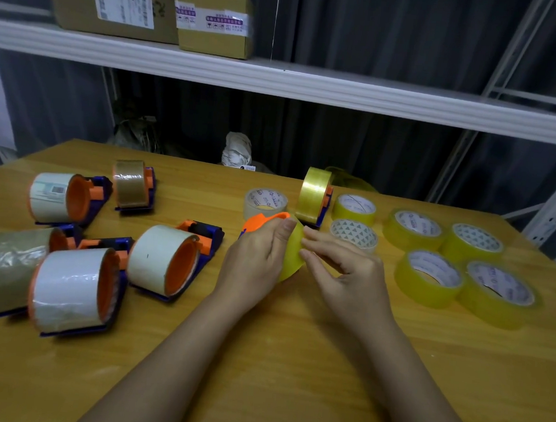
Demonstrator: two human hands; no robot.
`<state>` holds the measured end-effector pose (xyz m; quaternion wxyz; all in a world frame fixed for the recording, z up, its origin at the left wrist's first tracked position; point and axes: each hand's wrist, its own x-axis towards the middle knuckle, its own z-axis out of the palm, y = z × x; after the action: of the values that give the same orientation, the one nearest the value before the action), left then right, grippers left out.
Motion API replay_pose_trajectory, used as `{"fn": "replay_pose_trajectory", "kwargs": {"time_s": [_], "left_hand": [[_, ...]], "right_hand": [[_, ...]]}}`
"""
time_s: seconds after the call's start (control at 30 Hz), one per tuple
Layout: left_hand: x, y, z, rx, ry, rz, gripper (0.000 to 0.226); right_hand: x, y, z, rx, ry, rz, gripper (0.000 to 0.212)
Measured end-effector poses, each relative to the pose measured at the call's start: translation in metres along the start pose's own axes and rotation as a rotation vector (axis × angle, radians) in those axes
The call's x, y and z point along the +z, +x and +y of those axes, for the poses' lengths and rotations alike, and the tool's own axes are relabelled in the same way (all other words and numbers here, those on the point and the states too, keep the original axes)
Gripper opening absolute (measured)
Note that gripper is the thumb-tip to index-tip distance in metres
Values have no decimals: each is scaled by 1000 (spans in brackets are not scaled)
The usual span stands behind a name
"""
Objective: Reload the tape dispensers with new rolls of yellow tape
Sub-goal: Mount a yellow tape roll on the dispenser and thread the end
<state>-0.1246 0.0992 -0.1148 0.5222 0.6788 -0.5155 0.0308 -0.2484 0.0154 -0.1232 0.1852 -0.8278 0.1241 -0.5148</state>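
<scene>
A: Your left hand (259, 259) is curled round the orange dispenser (262, 219) with the yellow roll (292, 255) on it, thumb lying over the top edge of the roll. It's lifted just off the wooden table (291, 361), in the middle.

B: And my right?

A: Your right hand (348, 276) has its fingertips (307, 246) bent in against the roll's face. I think you're picking at the tape end, but the hands hide it, so I can't tell if anything is pinched.

B: How far along am I?

A: By my judgement, early. 1 loaded dispenser (314, 195) stands behind your hands with yellow tape on it. The 5 dispensers on your left (74, 288) carry white or brownish rolls, not yellow ones. 6 spare yellow rolls (427, 277) lie flat to your right, plus a pale one behind your left hand.

B: Pose?

A: Both forearms reach forward, wrists angled inward, hands meeting on the roll
</scene>
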Motion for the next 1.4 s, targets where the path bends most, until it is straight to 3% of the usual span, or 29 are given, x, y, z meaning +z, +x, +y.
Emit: {"fn": "replay_pose_trajectory", "kwargs": {"time_s": [0.3, 0.43, 0.7, 1.1, 1.2, 1.3, 1.4], "left_hand": [[1, -1, 1, 11, -1, -22, 33], [0, 1, 0, -22, -33, -33, 57], [1, 2, -2, -15, -57, -35, 39], [0, 0, 1, -12, -33, -29, 72], [-1, 0, 1, -17, -43, -40, 69], [0, 0, 0, 16, 5, -55, 50], [1, 0, -2, -9, -10, -57, 55]], "right_hand": [[0, 3, 1, -3, -97, 45, 13], [-6, 2, 2, 41, 22, -20, 16], [-1, 5, -2, 23, -65, 7, 13], [-3, 3, -1, 17, -87, -7, 14], [0, 3, -3, 19, -117, 17, 13], [1, 4, -2, 11, -148, 35, 13], [-4, 3, 0, 37, -44, 15, 15]]}}
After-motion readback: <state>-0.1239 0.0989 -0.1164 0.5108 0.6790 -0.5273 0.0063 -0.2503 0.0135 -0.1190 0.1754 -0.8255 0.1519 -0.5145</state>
